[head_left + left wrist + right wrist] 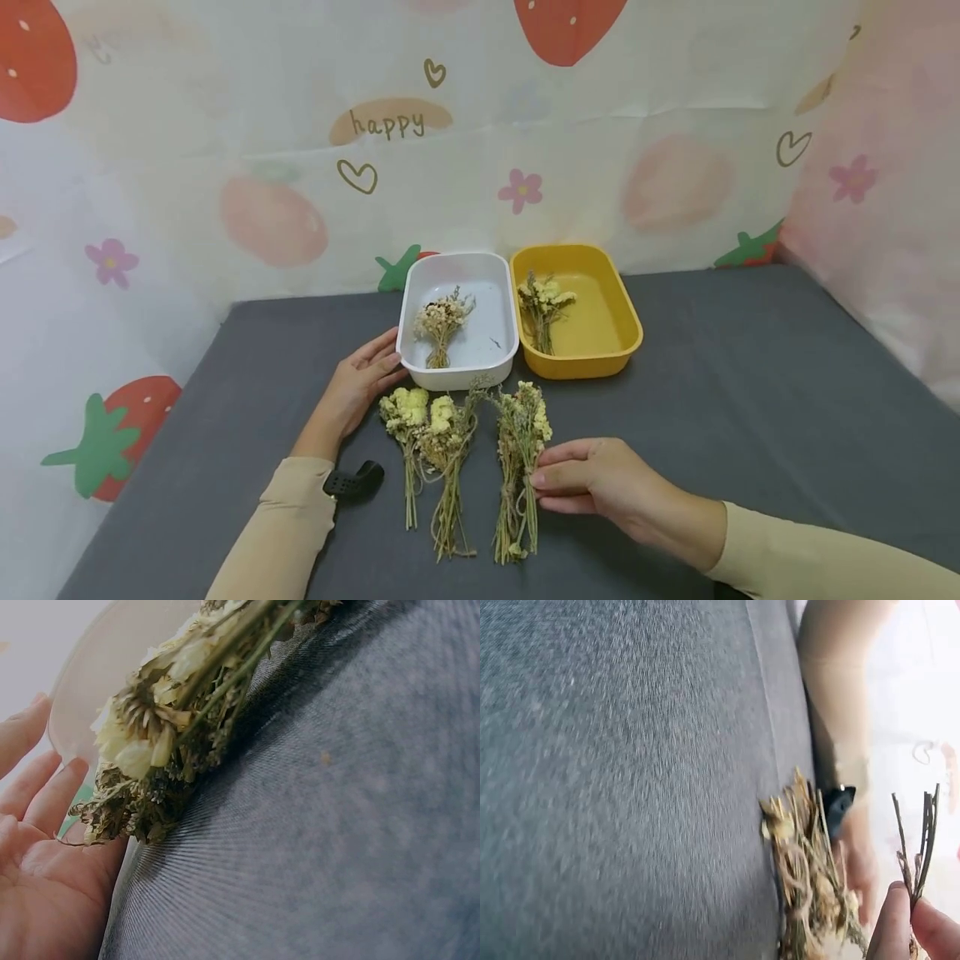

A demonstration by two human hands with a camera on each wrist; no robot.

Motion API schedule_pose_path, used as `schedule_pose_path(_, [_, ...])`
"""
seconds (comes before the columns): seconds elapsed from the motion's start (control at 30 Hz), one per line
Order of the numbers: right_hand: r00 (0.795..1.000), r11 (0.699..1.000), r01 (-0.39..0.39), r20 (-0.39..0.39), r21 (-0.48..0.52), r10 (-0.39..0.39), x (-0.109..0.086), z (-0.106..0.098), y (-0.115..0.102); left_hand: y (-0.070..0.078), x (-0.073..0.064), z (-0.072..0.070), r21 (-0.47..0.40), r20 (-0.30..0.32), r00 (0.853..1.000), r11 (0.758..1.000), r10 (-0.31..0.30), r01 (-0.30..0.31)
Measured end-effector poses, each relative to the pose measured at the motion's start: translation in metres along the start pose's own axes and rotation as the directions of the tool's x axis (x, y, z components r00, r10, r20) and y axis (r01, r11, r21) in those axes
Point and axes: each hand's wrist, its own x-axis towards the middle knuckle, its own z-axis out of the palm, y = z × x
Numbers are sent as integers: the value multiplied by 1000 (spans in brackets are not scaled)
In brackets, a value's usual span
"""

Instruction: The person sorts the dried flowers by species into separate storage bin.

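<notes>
Thumb and fingers of my right hand [615, 487] pinch the stems of a small dried flower bunch [536, 417]; in the right wrist view its bare stems [928, 840] stick up past the fingertips. Close beside it lies another dried bunch [507, 475]. My left hand [360, 379] rests its extended fingers against the left wall of the white tray [459, 380]. Two yellow-topped dried bunches, one thin [408, 417] and one fuller [448, 450], lie in front of this tray. Within the white tray is a pale dried bunch [442, 321].
A yellow tray [603, 317] stands against the white tray's right side, holding a yellow-flowered bunch [543, 302]. Dark grey cloth [750, 400] covers the table. Behind hangs a strawberry-print curtain [465, 183]. A black band [355, 482] is on my left wrist.
</notes>
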Motion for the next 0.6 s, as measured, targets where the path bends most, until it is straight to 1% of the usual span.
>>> schedule_pose_path(0.07, [1000, 1000, 0, -8, 7, 0, -1, -3, -1, -1, -1, -1, -4, -5, 1000, 1000, -5, 5])
schedule_pose_path(0.27, [1000, 1000, -5, -15, 13, 6, -4, -13, -2, 0, -1, -3, 16, 5, 1000, 1000, 10, -10])
schedule_pose_path(0.37, [1000, 1000, -8, -17, 19, 8, -5, -17, 0, 1, -2, -3, 16, 3, 1000, 1000, 3, -3])
schedule_pose_path(0.5, [999, 999, -32, -30, 25, 33, -7, -23, 3, -1, -3, -2, 11, 8, 1000, 1000, -7, 7])
schedule_pose_path(0.6, [999, 998, -49, -17, 25, 49, -9, -28, 8, -1, -3, -1, 9, 6, 1000, 1000, 6, -6])
